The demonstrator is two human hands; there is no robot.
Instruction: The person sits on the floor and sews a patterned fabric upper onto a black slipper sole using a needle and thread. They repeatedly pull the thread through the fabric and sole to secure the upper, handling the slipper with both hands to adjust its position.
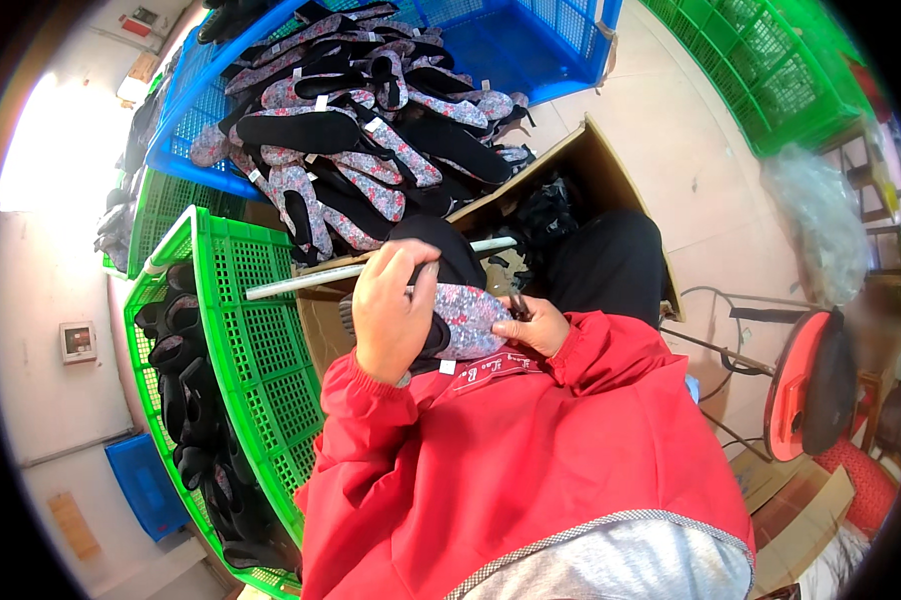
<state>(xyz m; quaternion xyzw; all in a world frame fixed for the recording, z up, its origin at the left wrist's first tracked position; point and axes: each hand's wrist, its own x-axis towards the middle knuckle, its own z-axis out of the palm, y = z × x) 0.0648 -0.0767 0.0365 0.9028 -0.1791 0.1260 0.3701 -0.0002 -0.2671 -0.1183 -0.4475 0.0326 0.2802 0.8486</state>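
Across my lap lies a floral slipper (468,318), grey with red and pink flowers, with a black part and a small white tag at its near side. My right hand (536,326) is closed at the slipper's right end, its thumb pressed on the fabric. A small dark thing (517,304) shows by those fingers; its kind I cannot make out. Over the slipper's left end my left hand (396,305) is raised with fingers bent together; whatever they pinch is hidden or too small to see. A ridged dark end of the slipper shows beside this hand.
A blue crate (571,50) ahead holds a heap of floral slippers (371,130). Below it stands an open cardboard box (611,165) with dark scraps, crossed by a white rod (306,283). At left, a green crate (256,310) holds black slippers. Rightward are a red-black disc (806,385) and wires.
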